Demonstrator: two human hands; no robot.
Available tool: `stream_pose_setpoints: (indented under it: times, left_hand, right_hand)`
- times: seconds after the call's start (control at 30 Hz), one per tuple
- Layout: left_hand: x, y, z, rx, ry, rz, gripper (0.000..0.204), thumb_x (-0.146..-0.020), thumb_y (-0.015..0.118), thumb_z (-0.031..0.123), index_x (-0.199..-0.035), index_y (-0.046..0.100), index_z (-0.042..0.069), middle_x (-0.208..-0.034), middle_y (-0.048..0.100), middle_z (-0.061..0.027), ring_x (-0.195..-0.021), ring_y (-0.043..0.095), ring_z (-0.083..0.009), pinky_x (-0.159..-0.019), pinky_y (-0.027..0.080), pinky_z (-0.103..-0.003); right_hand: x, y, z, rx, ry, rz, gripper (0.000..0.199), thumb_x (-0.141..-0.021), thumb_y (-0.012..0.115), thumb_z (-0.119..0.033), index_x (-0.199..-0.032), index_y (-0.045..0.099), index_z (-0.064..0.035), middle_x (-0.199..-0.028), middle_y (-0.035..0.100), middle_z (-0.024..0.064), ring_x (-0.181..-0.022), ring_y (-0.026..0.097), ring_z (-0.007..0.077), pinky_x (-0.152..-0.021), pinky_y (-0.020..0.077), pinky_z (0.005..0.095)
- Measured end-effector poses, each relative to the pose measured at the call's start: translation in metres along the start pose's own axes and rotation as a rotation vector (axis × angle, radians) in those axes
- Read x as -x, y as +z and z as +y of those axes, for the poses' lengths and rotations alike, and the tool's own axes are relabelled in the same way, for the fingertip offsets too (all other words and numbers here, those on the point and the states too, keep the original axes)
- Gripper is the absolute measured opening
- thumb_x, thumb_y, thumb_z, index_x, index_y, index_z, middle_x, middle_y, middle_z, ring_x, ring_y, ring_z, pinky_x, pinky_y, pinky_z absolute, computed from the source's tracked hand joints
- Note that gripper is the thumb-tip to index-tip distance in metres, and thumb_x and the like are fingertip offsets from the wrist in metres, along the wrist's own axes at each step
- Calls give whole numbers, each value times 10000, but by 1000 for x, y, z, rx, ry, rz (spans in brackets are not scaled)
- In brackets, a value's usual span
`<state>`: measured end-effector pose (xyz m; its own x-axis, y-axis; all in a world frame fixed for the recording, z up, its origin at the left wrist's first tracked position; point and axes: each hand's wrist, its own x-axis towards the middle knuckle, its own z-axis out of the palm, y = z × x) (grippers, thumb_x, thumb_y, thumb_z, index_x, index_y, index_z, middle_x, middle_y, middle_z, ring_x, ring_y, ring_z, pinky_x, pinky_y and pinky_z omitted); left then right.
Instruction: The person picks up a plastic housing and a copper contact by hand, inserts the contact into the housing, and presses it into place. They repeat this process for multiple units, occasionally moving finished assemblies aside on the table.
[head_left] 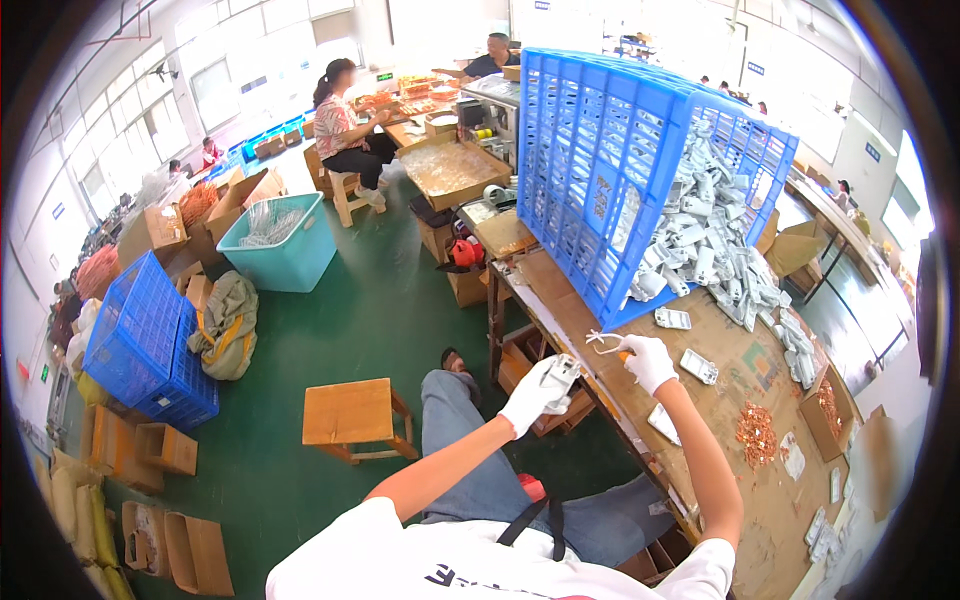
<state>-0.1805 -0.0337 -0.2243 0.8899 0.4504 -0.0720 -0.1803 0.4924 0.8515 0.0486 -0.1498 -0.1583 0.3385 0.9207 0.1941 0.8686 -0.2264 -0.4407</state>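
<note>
My left hand (533,398), in a white glove, is closed around a small white plastic housing (563,371) above my lap, just off the table edge. My right hand (650,364), gloved too, is closed over the table edge. From its fingers a thin white looped cord (603,342) sticks out toward the left hand. A small orange spot shows at those fingertips; I cannot make out what it is. Beside the right hand lie a white housing (698,367) and another white housing (673,319). A pile of copper-coloured small parts (756,434) is spread further right.
On the table, a blue crate (600,190) lies on its side, spilling many white housings (705,225). A cardboard box (828,412) stands at the right edge. A wooden stool (350,412), a turquoise tub (280,255) and stacked blue crates (150,340) are to my left. Two people sit farther back.
</note>
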Motion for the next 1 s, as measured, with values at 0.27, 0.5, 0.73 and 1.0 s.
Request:
stream_pose_setpoints:
  times: [0.27,0.5,0.73,1.0]
  left_hand:
    - [-58,73,11,-143,28,-147,613,-856,555,-66,-1422,396,108,-1093,581,-51,-774,600,-146,-611,518,-275]
    - [-91,55,0,-568,282,-84,459,-863,620,19,-1310,516,31,-1158,613,-109,-1030,613,-172,-917,509,-305]
    - [-104,92,-11,-857,296,-132,564,-855,578,-33,-1398,461,65,-1219,631,-192,-1078,656,-291,-926,501,-386]
    - [-135,108,-26,-1033,439,-118,533,-864,595,34,-1381,492,105,-1245,619,-212,-1132,608,-367,-965,474,-420]
  right_hand:
    - [-1,-5,3,-329,133,301,173,-765,643,-29,-916,728,-45,-874,716,131,-805,692,261,-768,534,331]
    - [-23,-47,30,-4,-76,275,234,-738,598,-22,-930,717,-79,-922,664,178,-858,639,323,-779,513,383]
    - [66,-104,43,-144,444,378,168,-833,648,-26,-989,687,-70,-949,709,81,-828,678,198,-756,533,302]
    - [175,-89,67,-37,572,304,140,-765,655,-77,-900,690,-82,-798,665,123,-746,665,277,-699,535,352]
